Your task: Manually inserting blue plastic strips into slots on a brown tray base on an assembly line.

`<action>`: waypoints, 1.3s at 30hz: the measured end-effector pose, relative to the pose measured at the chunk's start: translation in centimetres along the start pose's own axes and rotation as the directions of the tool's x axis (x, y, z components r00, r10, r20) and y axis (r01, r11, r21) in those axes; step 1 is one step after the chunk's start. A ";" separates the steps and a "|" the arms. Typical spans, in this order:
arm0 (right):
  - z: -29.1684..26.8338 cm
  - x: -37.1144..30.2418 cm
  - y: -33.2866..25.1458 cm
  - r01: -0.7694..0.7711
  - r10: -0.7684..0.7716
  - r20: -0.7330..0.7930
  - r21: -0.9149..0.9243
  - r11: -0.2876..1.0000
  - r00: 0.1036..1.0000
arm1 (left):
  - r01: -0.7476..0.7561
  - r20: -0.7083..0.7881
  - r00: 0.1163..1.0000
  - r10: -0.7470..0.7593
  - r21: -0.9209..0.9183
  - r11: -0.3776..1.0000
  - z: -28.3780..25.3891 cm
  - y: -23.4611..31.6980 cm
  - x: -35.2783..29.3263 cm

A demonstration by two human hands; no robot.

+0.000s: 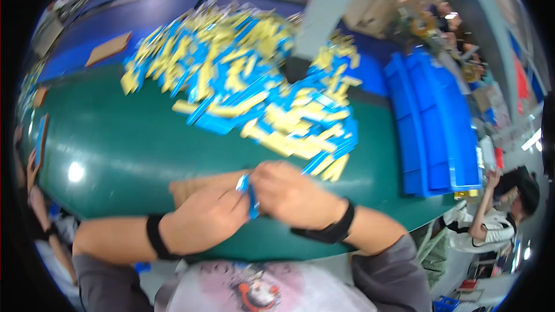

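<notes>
My left hand [203, 212] and my right hand [296, 196] meet over the near part of the green table [115, 162]. Between them is a small shiny blue packet [253, 203], with the fingers of both hands closed on it; part of it is hidden. A brown cardboard piece [184, 189] lies on the table just behind my left hand. Beyond my hands spreads a large heap of slim yellow and blue packets [277, 121], its nearest ones close to my right hand.
Blue plastic bins [430, 127] stand at the table's right side. A grey post [329, 11] rises at the heap's back. A flat brown piece [108, 49] lies at the far left. One person [488, 219] is at the right; another person's arm [43, 214] shows at the left.
</notes>
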State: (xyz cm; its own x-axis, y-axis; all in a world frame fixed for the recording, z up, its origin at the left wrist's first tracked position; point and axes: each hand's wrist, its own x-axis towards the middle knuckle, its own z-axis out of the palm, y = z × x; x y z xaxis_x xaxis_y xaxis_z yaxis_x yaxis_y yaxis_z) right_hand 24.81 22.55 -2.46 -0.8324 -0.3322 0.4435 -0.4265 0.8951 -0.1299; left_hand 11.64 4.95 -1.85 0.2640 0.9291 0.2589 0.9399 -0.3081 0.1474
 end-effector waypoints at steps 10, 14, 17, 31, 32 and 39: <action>-0.3 -1.0 -1.1 -0.116 0.130 0.159 -0.090 0.989 0.979 | -0.014 0.010 1.000 0.014 -0.012 1.000 0.0 -0.4 0.1; -0.3 -1.2 -2.6 -0.097 0.115 0.140 -0.129 0.987 0.983 | -0.075 0.088 0.994 0.063 0.152 0.985 -0.4 0.5 -0.2; 0.2 -1.5 -3.9 -0.098 0.138 0.172 -0.221 0.970 0.975 | -0.066 0.129 0.990 0.048 0.141 0.988 -0.1 0.4 -0.4; -1.8 -0.2 -1.9 -0.184 0.192 0.232 -0.058 0.981 0.954 | -0.093 0.114 0.991 0.073 0.185 0.978 0.4 0.5 -0.8; -1.6 -0.1 -1.7 -0.156 0.168 0.227 -0.068 0.985 0.959 | -0.078 0.113 0.992 0.058 0.181 0.980 0.4 0.4 -0.9; -1.2 -0.5 -3.1 -0.183 0.191 0.226 -0.053 0.982 0.955 | -0.032 0.033 0.999 0.028 0.124 0.992 0.8 0.0 -0.8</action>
State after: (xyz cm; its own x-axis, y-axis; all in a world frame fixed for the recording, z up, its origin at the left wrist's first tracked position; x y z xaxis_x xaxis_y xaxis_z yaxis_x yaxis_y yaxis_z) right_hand 26.94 20.31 -1.22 -0.9564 -0.2139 0.1989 -0.2473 0.9554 -0.1616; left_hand 11.57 4.41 -2.79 0.2971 0.9264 0.2314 0.9506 -0.3097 0.0193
